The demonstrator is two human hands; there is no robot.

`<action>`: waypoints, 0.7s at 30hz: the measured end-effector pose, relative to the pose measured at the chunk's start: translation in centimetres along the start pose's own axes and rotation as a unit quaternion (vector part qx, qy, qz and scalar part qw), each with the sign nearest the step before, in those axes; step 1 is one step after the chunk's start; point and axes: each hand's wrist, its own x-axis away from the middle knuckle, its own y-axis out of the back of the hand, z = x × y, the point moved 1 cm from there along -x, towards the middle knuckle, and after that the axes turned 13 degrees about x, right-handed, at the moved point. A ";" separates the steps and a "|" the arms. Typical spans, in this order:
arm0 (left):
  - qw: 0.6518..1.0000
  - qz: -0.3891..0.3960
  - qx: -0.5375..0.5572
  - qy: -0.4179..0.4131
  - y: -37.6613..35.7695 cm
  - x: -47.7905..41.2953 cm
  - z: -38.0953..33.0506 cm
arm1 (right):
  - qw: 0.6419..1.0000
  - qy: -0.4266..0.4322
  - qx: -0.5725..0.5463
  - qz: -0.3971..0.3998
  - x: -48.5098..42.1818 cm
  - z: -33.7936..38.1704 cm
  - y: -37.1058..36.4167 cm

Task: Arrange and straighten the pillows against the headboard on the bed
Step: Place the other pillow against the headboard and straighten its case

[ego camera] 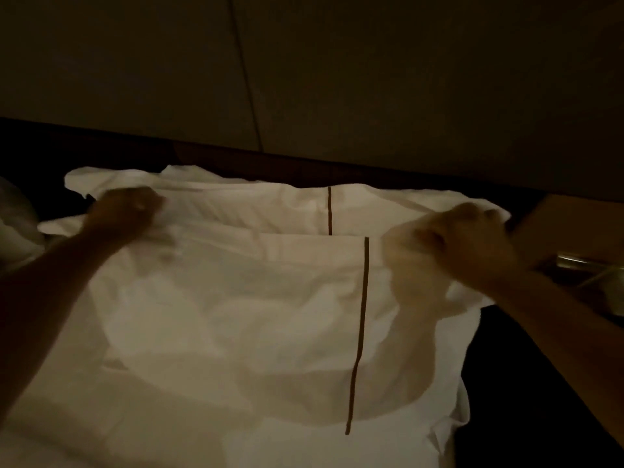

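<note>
From the head camera the room is dim. The left hand (126, 211) is clenched on the upper left corner of the front pillow (236, 315), its fingers bunching the white fabric. The right hand (469, 244) is clenched on the upper right corner of the same pillow, gathering the loose flap of the case into its fist. Both forearms reach in from the lower corners of the view, and the front pillow hangs stretched between the two hands, its lower part crumpled and resting on the white bedding (101, 427) below.

A thin dark stripe (359, 332) runs down the front pillow's case, just inward of the right hand. Beyond the hands, a second white pillow (270, 204) stands behind the front one, with its own short dark stripe (330, 211) showing above the front pillow's top edge. Its top edge lies close to the dark headboard (304, 163), which runs across the view beyond both hands; whether they touch cannot be told. Above the headboard is a plain wall (405, 79).

Outward of the right hand is a wooden bedside surface (574, 224) with a shiny metal object (584, 261) on it, too dim to identify. Outward of the left hand, at the frame edge, lies more white fabric (13, 211).
</note>
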 end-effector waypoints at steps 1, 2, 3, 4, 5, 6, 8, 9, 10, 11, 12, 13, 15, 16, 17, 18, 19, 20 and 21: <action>0.998 0.060 0.018 -0.025 -1.2 0.8 -1.5 | 0.999 0.028 -0.042 0.013 0.2 1.8 0.1; 0.994 0.104 0.009 -0.040 -2.2 1.3 -2.8 | 0.995 0.037 -0.085 0.035 0.3 3.2 0.0; 0.990 0.132 -0.012 -0.046 -3.0 1.6 -3.9 | 0.992 0.035 -0.108 0.058 0.0 4.3 -0.4; 0.987 0.143 -0.045 -0.054 -3.7 1.7 -4.4 | 0.991 0.032 -0.107 0.078 -0.2 5.1 -0.9; 0.986 0.133 -0.067 -0.069 -4.1 1.8 -4.6 | 0.992 0.025 -0.095 0.084 -0.4 5.6 -1.3; 0.985 0.118 -0.078 -0.095 -4.5 1.7 -4.8 | 0.993 0.017 -0.084 0.083 -0.4 5.8 -1.8; 0.976 0.091 -0.102 -0.169 -4.6 2.1 -4.9 | 0.993 0.013 -0.073 0.090 -0.2 6.0 -2.7; 0.968 0.078 -0.113 -0.208 -4.7 2.4 -4.9 | 0.993 0.016 -0.072 0.097 -0.1 5.8 -2.9; 0.959 0.065 -0.130 -0.241 -4.6 2.6 -4.8 | 0.993 0.022 -0.072 0.091 0.1 5.5 -2.9; 0.949 0.051 -0.169 -0.260 -4.0 2.3 -4.8 | 0.995 0.031 -0.072 0.068 0.0 5.1 -2.9; 0.941 0.037 -0.212 -0.260 -3.3 1.9 -4.9 | 0.996 0.038 -0.069 0.040 -0.2 4.7 -2.9; 0.938 0.027 -0.245 -0.245 -2.5 1.5 -5.2 | 0.997 0.037 -0.062 0.023 -0.5 4.5 -3.0; 0.930 0.045 -0.299 -0.209 -2.4 0.4 -6.1 | 0.998 0.018 -0.065 0.016 -1.0 4.2 -3.3; 0.924 0.071 -0.323 -0.194 -2.9 0.2 -6.6 | 0.997 0.011 -0.073 0.011 -1.1 4.3 -3.5; 0.915 0.082 -0.338 -0.203 -2.8 0.3 -7.1 | 0.997 0.013 -0.079 -0.004 -0.9 4.3 -3.7; 0.920 0.073 -0.318 -0.219 -2.6 0.1 -7.2 | 0.996 0.021 -0.084 -0.030 -0.8 4.2 -3.9; 0.929 0.067 -0.283 -0.229 -2.4 0.0 -7.1 | 0.993 0.033 -0.090 -0.064 -0.6 3.9 -3.9; 0.940 0.037 -0.248 -0.233 -1.9 -0.3 -7.0 | 0.990 0.046 -0.094 -0.098 -0.5 3.3 -3.9; 0.935 0.003 -0.236 -0.265 -1.7 -0.3 -6.9 | 0.985 0.058 -0.097 -0.127 -0.6 2.9 -4.0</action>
